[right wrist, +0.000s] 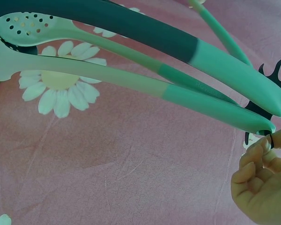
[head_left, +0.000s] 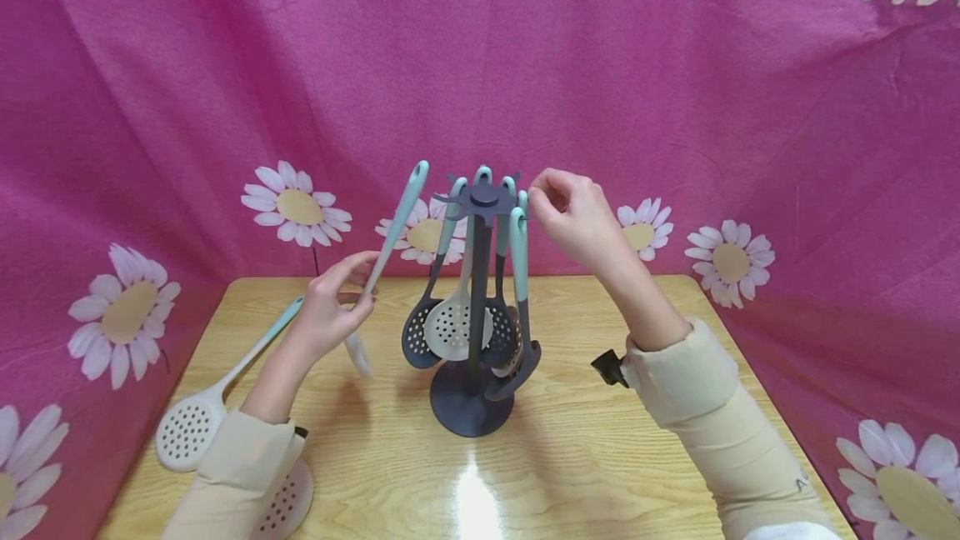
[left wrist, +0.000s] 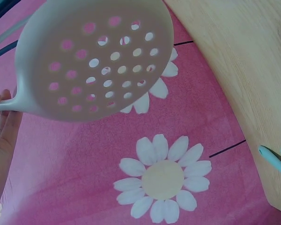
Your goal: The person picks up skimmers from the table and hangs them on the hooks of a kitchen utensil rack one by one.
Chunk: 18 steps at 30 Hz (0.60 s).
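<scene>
My left hand grips a beige skimmer by its pale shaft, left of the rack, with its mint handle tilted upward. In the left wrist view the perforated skimmer head stands large. A dark utensil rack with several mint-handled utensils hanging from its hooks stands mid-table. My right hand is at the rack's right side. In the right wrist view its thumb and fingertips pinch a dark hook tip at the end of a pale-shafted utensil's mint handle; that utensil hangs there.
Another beige skimmer lies on the table at the left. A second perforated head is partly hidden under my left sleeve. A dark ladle hangs at the rack's front right. Pink flowered cloth surrounds the table.
</scene>
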Motion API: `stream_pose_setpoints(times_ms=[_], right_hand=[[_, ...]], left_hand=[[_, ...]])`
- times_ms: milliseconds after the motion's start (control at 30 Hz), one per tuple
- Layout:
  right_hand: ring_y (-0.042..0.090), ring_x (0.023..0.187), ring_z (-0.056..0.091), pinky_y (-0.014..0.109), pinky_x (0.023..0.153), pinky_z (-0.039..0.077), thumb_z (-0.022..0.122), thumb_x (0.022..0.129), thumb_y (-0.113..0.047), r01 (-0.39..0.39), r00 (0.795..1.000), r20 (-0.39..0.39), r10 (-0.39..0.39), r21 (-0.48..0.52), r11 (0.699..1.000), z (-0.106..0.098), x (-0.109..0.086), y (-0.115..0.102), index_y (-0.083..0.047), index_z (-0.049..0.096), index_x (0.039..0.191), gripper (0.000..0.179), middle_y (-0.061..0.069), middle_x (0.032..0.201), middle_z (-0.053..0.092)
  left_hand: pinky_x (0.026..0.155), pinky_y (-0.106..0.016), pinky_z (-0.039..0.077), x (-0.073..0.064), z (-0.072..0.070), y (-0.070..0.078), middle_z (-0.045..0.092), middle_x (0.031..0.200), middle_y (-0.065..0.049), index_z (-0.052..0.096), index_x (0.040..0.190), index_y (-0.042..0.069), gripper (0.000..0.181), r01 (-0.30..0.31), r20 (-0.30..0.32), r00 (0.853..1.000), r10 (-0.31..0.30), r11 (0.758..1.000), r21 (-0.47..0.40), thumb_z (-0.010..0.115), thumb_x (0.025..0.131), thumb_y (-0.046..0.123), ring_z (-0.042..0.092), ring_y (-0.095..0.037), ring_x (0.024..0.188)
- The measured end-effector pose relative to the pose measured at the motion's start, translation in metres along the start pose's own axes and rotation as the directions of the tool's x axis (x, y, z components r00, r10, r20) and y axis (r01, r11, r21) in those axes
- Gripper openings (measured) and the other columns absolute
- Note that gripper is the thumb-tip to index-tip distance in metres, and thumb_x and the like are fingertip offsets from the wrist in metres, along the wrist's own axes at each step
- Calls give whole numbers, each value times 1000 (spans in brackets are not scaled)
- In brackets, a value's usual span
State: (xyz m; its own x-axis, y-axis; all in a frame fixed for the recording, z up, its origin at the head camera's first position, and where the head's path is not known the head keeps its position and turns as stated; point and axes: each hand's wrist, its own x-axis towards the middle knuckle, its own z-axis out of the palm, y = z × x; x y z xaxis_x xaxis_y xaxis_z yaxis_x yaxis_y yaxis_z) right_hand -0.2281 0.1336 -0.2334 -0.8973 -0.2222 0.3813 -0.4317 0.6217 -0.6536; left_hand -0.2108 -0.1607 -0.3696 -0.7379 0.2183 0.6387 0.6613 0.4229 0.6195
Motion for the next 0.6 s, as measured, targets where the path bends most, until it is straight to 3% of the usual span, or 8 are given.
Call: stream_pose_setpoints(times_ms=[200, 600], right_hand=[[19, 64, 41, 29, 58, 34, 46, 89, -13, 1, 1000, 0, -1, 2, 1000, -1, 0, 0, -5, 59, 81, 18, 6, 67, 47], [17, 63, 40, 28, 57, 33, 45, 89, -13, 12, 1000, 2, -12, 0, 1000, 0, 0, 0, -5, 59, 81, 17, 6, 67, 46]], left_hand=[[65, -32, 55, -5, -3, 4, 62, 92, -14, 52, 121, -3, 55, -52, 19, 998, 53, 998, -32, 63, 70, -21, 62, -26, 77], [66, -29, 54, -11, -1, 6, 62, 96, -14, 51, 122, -1, 59, -78, 64, 995, 82, 995, -61, 61, 69, -23, 64, -23, 76]])
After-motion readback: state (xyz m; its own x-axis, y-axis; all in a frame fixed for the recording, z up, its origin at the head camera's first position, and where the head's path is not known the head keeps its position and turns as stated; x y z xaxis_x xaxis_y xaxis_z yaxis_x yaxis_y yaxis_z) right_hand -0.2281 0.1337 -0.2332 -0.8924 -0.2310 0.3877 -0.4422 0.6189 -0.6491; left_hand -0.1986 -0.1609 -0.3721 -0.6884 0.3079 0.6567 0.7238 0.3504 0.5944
